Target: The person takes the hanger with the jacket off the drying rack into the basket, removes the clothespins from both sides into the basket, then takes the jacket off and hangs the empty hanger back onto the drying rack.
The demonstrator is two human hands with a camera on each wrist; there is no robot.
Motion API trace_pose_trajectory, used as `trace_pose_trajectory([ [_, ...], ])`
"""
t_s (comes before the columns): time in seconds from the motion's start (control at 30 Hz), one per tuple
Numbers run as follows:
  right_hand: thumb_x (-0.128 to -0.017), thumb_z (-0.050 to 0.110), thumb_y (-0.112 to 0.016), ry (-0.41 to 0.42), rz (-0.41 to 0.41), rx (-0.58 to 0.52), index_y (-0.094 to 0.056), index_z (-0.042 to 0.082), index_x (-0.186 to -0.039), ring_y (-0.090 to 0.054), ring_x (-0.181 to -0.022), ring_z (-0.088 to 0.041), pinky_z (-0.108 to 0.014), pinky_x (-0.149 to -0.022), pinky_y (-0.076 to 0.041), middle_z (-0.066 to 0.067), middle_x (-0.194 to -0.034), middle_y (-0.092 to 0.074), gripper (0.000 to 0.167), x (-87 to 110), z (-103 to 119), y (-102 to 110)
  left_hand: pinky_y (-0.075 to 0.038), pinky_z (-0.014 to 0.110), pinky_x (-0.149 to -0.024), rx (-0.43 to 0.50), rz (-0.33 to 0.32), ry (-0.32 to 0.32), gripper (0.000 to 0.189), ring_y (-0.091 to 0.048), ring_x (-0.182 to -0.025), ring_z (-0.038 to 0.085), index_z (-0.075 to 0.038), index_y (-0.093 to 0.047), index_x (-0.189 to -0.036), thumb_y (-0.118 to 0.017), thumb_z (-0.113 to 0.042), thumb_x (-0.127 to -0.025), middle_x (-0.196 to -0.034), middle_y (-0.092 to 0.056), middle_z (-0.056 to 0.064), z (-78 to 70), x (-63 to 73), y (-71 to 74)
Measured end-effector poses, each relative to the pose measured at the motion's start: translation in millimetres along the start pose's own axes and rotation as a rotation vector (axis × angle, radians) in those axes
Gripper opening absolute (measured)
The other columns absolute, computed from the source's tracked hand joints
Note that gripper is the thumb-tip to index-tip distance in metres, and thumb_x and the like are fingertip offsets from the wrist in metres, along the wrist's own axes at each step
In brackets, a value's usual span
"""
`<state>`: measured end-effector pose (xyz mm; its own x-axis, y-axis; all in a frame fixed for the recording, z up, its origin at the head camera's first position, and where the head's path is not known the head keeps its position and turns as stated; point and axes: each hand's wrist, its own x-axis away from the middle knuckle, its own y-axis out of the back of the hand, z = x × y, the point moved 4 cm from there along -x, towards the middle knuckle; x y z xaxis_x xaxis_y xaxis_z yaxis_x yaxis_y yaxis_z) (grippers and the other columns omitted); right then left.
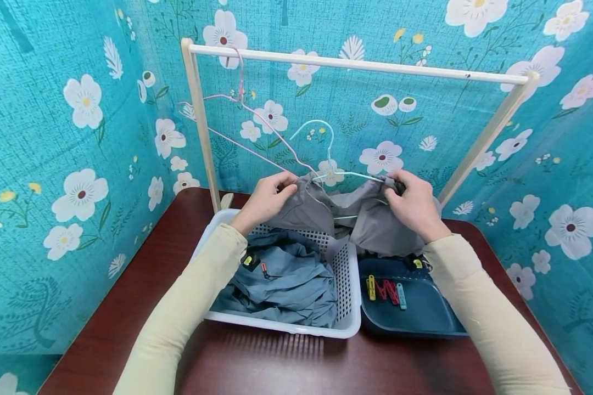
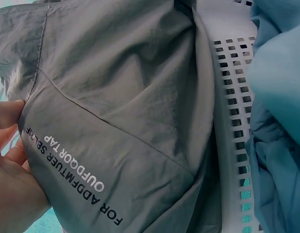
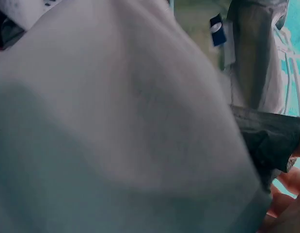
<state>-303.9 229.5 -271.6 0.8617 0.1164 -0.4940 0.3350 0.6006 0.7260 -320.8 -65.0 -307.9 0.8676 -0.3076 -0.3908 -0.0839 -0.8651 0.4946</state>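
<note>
A thin grey garment (image 1: 390, 226) hangs gathered over a light blue hanger (image 1: 357, 175), whose hook points up above the cloth. My left hand (image 1: 269, 198) pinches the garment's left upper edge between thumb and fingers. At the other side, my right hand (image 1: 415, 204) grips the cloth by the hanger's right end. Printed lettering runs along the garment (image 2: 116, 121) in the left wrist view, beside my fingers. The right wrist view is mostly filled by blurred grey cloth (image 3: 130, 107), with a dark tag (image 3: 217, 30) inside. Part of the hanger is hidden in the fabric.
A wooden rack (image 1: 356, 65) stands behind, with a pink hanger (image 1: 272, 127) on its bar at left. Blue-grey clothing (image 1: 286, 280) fills a white basket (image 1: 348, 291). Next to it, a dark blue tray (image 1: 425, 315) holds several clothespins (image 1: 390, 291). Both stand on a dark red table (image 1: 257, 362).
</note>
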Motion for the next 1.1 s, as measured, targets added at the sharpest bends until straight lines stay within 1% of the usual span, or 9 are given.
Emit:
trace_pose_trajectory([
  [0.13, -0.092, 0.011, -0.054, -0.055, 0.013, 0.028, -0.066, 0.007, -0.11, -0.054, -0.066, -0.024, -0.036, -0.053, -0.041, -0.014, -0.095, -0.066, 0.022, 3.4, -13.2, 8.8, -0.039, 0.033, -0.066, -0.006, -0.004, 0.004, 0.014, -0.049, -0.076, 0.019, -0.014, -0.065, -0.105, -0.052, -0.017, -0.099, -0.089, -0.058, 0.002, 3.0, -1.2, 1.8],
  [0.33, -0.095, 0.013, -0.054, -0.09, 0.013, 0.064, -0.066, 0.003, -0.107, -0.059, -0.093, -0.031, -0.046, -0.069, -0.046, -0.017, -0.104, -0.065, 0.02, 6.3, -24.8, 17.6, -0.04, 0.036, -0.069, -0.034, 0.033, 0.03, 0.019, -0.05, -0.08, 0.022, -0.012, -0.064, -0.111, -0.05, -0.017, -0.1, -0.096, -0.059, 0.004, 4.3, -3.4, 2.2],
  [0.53, -0.096, 0.013, -0.054, -0.091, 0.029, 0.055, -0.066, 0.003, -0.107, -0.059, -0.09, -0.031, -0.046, -0.068, -0.046, -0.018, -0.102, -0.065, 0.019, 8.7, -28.1, 18.2, -0.042, 0.043, -0.09, -0.078, 0.126, 0.102, 0.036, -0.05, -0.112, 0.022, -0.014, -0.055, -0.131, -0.052, -0.028, -0.098, -0.127, -0.052, 0.006, 5.2, -4.1, -2.6],
  [0.6, -0.096, 0.013, -0.054, -0.08, 0.026, 0.056, -0.067, 0.003, -0.106, -0.059, -0.085, -0.03, -0.045, -0.067, -0.045, -0.017, -0.1, -0.065, 0.019, 9.3, -28.1, 19.5, -0.041, 0.043, -0.092, -0.09, 0.14, 0.117, 0.042, -0.048, -0.116, 0.021, -0.014, -0.052, -0.134, -0.052, -0.033, -0.097, -0.132, -0.049, 0.005, 5.1, -4.6, -4.2],
  [0.67, -0.096, 0.012, -0.054, -0.071, 0.022, 0.057, -0.067, 0.003, -0.106, -0.058, -0.081, -0.028, -0.043, -0.065, -0.044, -0.017, -0.098, -0.066, 0.018, 9.5, -28.0, 21.8, -0.043, 0.041, -0.085, -0.104, 0.126, 0.108, 0.036, -0.051, -0.106, 0.02, -0.014, -0.057, -0.127, -0.052, -0.035, -0.098, -0.124, -0.052, 0.005, 3.0, -5.9, -5.5],
  [0.73, -0.097, 0.013, -0.054, -0.078, 0.035, 0.044, -0.068, 0.004, -0.106, -0.058, -0.079, -0.027, -0.041, -0.064, -0.043, -0.017, -0.097, -0.066, 0.019, 10.0, -28.1, 25.3, -0.043, 0.037, -0.075, -0.112, 0.094, 0.075, 0.025, -0.051, -0.088, 0.02, -0.012, -0.061, -0.108, -0.05, -0.032, -0.099, -0.107, -0.055, 0.006, -0.6, -7.6, -6.3],
  [0.83, -0.098, 0.018, -0.054, -0.118, 0.088, 0.004, -0.068, 0.005, -0.108, -0.058, -0.082, -0.025, -0.036, -0.063, -0.043, -0.017, -0.101, -0.067, 0.022, 10.5, -32.2, 31.5, -0.037, 0.034, -0.062, -0.12, 0.055, 0.022, 0.02, -0.043, -0.067, 0.023, -0.011, -0.054, -0.086, -0.048, -0.023, -0.101, -0.084, -0.048, 0.008, -5.4, -9.4, -6.9],
  [1.0, -0.097, 0.03, -0.054, -0.255, 0.206, -0.182, -0.063, 0.001, -0.115, -0.053, -0.09, -0.018, -0.027, -0.068, -0.045, -0.01, -0.107, -0.064, 0.035, 11.5, -48.5, 37.8, -0.035, 0.033, -0.058, -0.118, 0.027, 0.026, 0.019, -0.039, -0.058, 0.023, -0.012, -0.054, -0.088, -0.044, -0.02, -0.102, -0.075, -0.045, 0.008, -4.9, -10.3, -6.4],
  [1.1, -0.095, 0.039, -0.055, -0.315, 0.243, -0.211, -0.061, 0.0, -0.113, -0.051, -0.086, -0.021, -0.029, -0.066, -0.045, -0.007, -0.102, -0.061, 0.043, 13.6, -57.4, 39.3, -0.036, 0.033, -0.057, -0.103, 0.016, 0.014, 0.02, -0.039, -0.057, 0.023, -0.011, -0.053, -0.086, -0.045, -0.021, -0.101, -0.073, -0.044, 0.008, -5.8, -10.2, -7.4],
])
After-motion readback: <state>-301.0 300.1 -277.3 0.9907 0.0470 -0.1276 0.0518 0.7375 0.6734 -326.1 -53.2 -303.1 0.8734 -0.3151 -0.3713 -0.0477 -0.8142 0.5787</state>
